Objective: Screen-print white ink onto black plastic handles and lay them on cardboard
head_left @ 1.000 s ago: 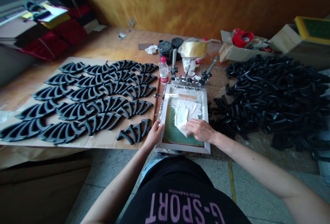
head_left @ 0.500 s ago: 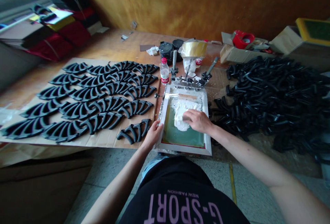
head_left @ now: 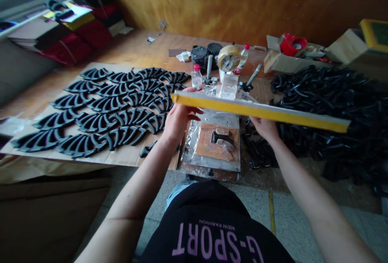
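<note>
The screen-printing frame (head_left: 260, 111) is raised and seen almost edge-on, its yellow edge toward me. My left hand (head_left: 177, 119) is at its left end, with fingers showing above and below the edge, and appears to hold it. Beneath the frame reaches my right hand (head_left: 264, 127); its fingertips are hidden, so whether they hold anything cannot be seen. One black curved plastic piece (head_left: 223, 137) lies on the brown block (head_left: 204, 144) of the printing base (head_left: 194, 156). The white squeegee-like tool seen earlier is out of sight.
Rows of black curved pieces (head_left: 100, 123) cover cardboard at left. A large pile of similar pieces (head_left: 330, 105) lies at right. Behind the base stand a red-capped bottle (head_left: 197, 78), black tubs (head_left: 199, 57) and a tape roll (head_left: 228, 57). A cardboard box (head_left: 277, 61) sits back right.
The frame has gone from lying flat to raised, exposing the base and the black piece on it. Both hands have moved up and away from me; the right has left the white paste.
</note>
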The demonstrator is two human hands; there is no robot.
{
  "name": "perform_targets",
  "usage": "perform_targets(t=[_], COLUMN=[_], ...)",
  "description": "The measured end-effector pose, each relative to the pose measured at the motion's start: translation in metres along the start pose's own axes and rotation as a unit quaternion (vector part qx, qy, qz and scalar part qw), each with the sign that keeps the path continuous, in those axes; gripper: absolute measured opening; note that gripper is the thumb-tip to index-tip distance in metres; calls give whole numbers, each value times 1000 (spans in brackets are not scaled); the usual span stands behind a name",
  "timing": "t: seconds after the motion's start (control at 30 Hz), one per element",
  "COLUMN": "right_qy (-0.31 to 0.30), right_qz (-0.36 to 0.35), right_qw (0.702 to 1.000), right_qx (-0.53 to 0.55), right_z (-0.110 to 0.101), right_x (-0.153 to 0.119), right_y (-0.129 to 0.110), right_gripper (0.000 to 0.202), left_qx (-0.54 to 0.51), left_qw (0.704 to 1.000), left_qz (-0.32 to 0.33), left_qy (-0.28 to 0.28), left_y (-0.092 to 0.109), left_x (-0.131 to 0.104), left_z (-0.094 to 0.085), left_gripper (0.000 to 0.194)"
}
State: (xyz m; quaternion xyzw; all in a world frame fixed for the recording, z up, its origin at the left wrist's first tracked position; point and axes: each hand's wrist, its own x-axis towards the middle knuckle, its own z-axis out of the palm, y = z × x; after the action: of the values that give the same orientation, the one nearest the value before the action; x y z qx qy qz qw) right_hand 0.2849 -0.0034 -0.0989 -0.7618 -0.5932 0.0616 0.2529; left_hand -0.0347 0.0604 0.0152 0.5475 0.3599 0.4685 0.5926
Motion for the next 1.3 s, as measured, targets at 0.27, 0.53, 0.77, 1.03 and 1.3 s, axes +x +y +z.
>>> perform_targets(t=[0.27, 0.53, 0.77, 1.03, 1.3], right_qy=[-190, -135, -210, -360, -343], right_qz=[-52, -213, -311, -257, -217], right_qw=[969, 968, 922, 895, 913], right_qx=[-147, 8, 95, -51, -39], right_z=[62, 78, 151, 216, 236], right_x=[-63, -104, -77, -50, -46], right_y=[-58, -165, -231, -254, -296], right_gripper=[20, 22, 26, 47, 56], left_qx=[-33, -60, 158, 358, 419], left_qw=[996, 938, 877, 787, 777], left_qz=[-85, -330, -332, -447, -442], left_qy=[27, 83, 308, 231, 161], left_y=[-34, -117, -140, -171, -168], left_x=[-16, -127, -157, -152, -102], left_z=[6, -7, -135, -219, -270], left_gripper=[55, 57, 45, 42, 45])
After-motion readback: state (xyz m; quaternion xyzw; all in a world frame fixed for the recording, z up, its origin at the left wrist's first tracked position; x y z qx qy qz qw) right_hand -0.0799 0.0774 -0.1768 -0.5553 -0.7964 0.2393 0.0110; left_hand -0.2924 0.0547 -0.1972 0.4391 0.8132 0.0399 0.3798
